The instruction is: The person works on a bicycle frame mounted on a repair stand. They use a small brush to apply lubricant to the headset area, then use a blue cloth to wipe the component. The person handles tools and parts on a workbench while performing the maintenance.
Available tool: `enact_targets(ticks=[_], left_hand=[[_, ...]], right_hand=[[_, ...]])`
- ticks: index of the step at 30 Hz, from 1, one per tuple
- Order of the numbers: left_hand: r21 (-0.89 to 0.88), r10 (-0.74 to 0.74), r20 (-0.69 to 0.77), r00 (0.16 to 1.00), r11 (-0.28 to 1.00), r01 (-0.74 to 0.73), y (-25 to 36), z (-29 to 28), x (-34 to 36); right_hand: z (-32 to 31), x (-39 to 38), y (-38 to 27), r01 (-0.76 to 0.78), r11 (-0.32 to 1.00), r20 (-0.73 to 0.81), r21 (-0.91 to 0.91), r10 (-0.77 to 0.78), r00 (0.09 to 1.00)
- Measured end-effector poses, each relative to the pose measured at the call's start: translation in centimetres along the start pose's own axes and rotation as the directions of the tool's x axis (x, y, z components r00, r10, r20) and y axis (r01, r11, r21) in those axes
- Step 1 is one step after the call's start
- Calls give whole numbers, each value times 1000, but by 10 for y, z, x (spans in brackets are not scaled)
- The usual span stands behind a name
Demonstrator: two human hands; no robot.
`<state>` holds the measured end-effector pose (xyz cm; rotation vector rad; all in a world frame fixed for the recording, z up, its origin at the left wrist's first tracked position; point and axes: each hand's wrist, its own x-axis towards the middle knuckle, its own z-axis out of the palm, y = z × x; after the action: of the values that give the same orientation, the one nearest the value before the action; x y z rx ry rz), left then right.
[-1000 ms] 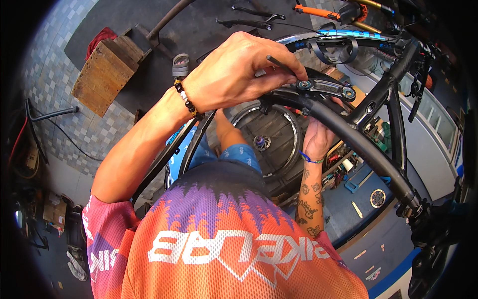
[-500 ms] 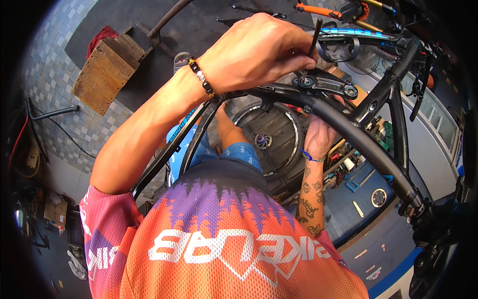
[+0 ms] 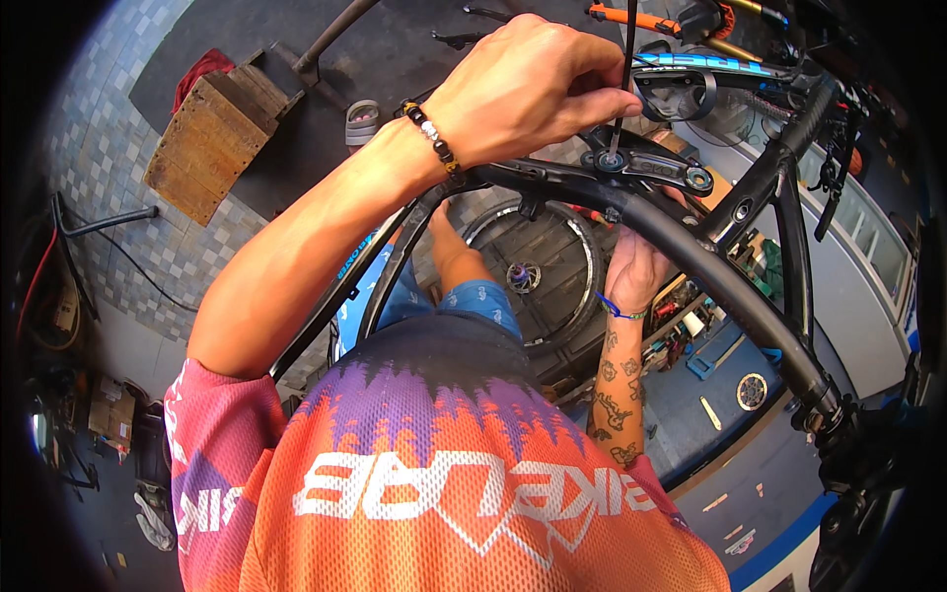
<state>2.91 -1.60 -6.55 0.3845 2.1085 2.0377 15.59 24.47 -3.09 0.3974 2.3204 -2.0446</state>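
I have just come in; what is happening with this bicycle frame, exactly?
A person works on a black frame with both hands. The left hand holds a thin dark tool nearly upright, its lower end at the round pivot of a black link. The right hand is under the frame; its fingers are partly hidden, so its grip is unclear. A wheel shows between the forearms.

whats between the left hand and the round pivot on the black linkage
In the head view, the lower part of a thin dark tool spans that stretch, running from the left hand down to the round pivot.
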Motion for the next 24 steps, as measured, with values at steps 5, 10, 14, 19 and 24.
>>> enact_targets(ticks=[5,10,14,19,24], left_hand=[[23,-90,-2,996,996,90,-3,3,4],[-279,-346,61,936,895,349,-14,10,1],[-521,-380,85,921,771,366,-21,15,-7],[-571,-412,125,903,714,405,-23,13,-13],[-594,-401,124,907,702,392,-21,12,-14]], right_hand=[[-3,0,1,4,1000,-9,8,-4,1000],[-3,0,2,4,1000,1,26,-4,1000],[-4,0,5,17,1000,-9,16,-17,1000],[-3,0,2,12,999,7,30,-12,1000],[-2,0,3,13,999,4,38,-14,1000]])
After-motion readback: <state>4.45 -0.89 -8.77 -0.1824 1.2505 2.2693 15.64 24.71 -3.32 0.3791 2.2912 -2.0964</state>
